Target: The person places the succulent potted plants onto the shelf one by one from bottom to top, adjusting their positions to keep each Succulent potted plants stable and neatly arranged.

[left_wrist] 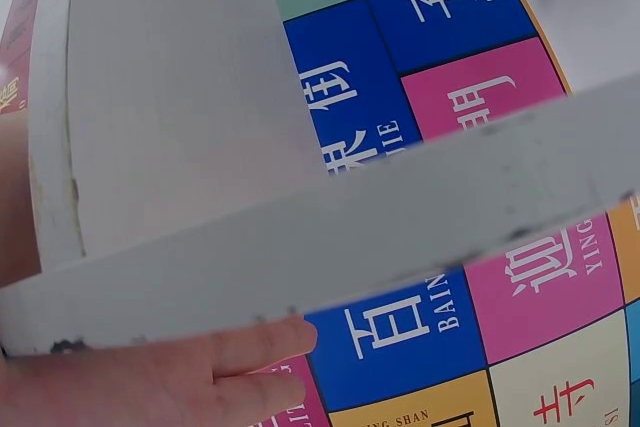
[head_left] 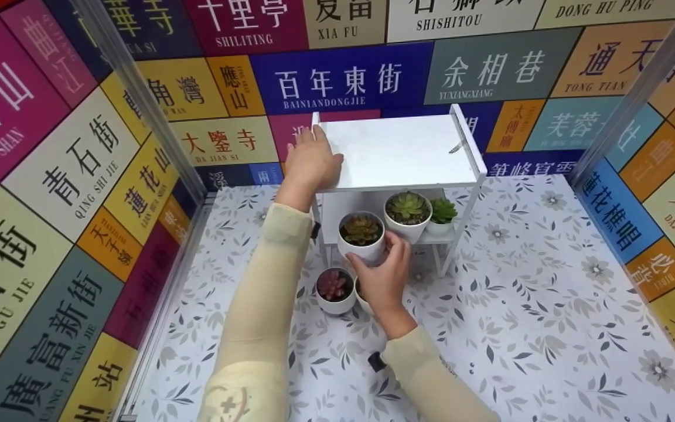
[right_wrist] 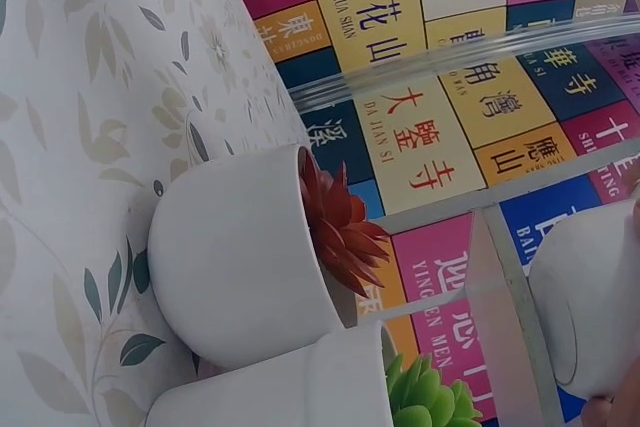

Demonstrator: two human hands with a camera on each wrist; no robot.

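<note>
A small white two-tier shelf [head_left: 399,149] stands on the table. At the left edge of its top board, my left hand [head_left: 314,161] grips the rim; in the left wrist view straight fingers [left_wrist: 240,387] lie along the outer side. My right hand [head_left: 381,281] holds a white-potted succulent with brownish-green leaves [head_left: 362,230] at the front of the lower tier; I cannot tell if the pot touches the board. On that tier are a pale green potted succulent [head_left: 408,211] and a smaller bright green potted plant [head_left: 443,214].
On the patterned table, a red potted succulent [head_left: 335,291] stands in front of the shelf. Beside it, a green potted succulent [right_wrist: 300,387] is mostly hidden by my right hand in the head view. Sign-printed walls [head_left: 337,82] enclose the back and sides.
</note>
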